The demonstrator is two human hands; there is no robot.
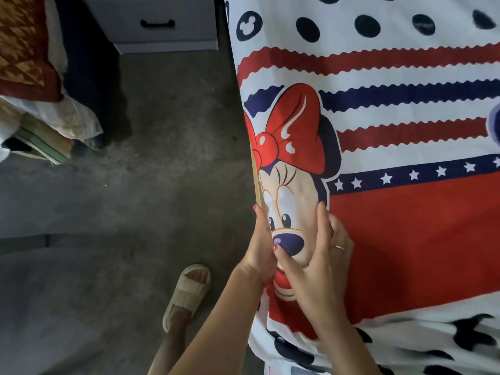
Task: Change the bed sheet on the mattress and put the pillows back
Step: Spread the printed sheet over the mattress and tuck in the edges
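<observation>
A cartoon-mouse bed sheet point(392, 226) in red, white and navy, with stripes, stars and dots, covers the mattress on the right. A thin strip of tan mattress edge point(255, 174) shows along the sheet's left border. My left hand point(259, 247) lies flat against the side of the mattress at that border, fingers straight and pressed to the sheet's edge. My right hand point(316, 255) rests palm-down on top of the sheet over the printed face, fingers spread, a ring on one finger. No pillow on the bed is in view.
Grey concrete floor point(162, 158) runs along the bed's left side. A grey drawer unit point(162, 23) stands at the top. A red patterned cushion point(24, 47) lies on a pile of bags and folded cloth point(51, 131) at the far left. My sandalled foot point(186, 296) is beside the bed.
</observation>
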